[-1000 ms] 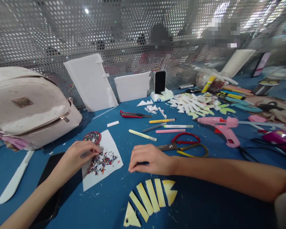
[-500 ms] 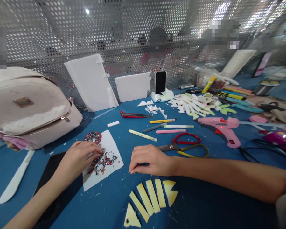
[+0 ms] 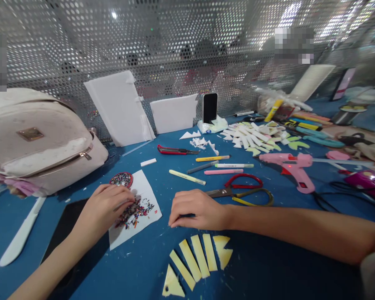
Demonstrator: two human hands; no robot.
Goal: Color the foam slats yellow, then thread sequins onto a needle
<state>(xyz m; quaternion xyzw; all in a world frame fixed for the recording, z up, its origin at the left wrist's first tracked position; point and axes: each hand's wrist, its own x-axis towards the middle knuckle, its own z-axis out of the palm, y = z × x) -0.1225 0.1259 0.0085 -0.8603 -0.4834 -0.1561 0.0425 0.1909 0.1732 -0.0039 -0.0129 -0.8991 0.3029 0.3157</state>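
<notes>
My left hand (image 3: 107,206) is closed, fingertips pressed together at a pile of small multicoloured bits (image 3: 135,212) on white paper (image 3: 149,196); what it pinches, if anything, is too small to name. Just behind it lies a round red-rimmed dish (image 3: 121,179) of similar bits. My right hand (image 3: 195,209) rests on the blue table with its fingers curled together; whatever is inside is hidden. In front of it, yellow strips (image 3: 200,255) lie between a triangular piece with a dark spot (image 3: 172,284) and a notched piece (image 3: 223,251). Scissors (image 3: 229,191) lie beside my right wrist.
A pink glue gun (image 3: 295,164), several markers (image 3: 187,177) and a red cutter (image 3: 174,150) lie beyond my hands. A pale backpack (image 3: 40,146) and white knife (image 3: 20,237) are left. White boards (image 3: 120,108), a phone (image 3: 210,107) and foam scraps (image 3: 250,135) stand or lie behind.
My left hand has shifted very slightly over the pile, with its fingertips a little further right. My right hand has stayed in place.
</notes>
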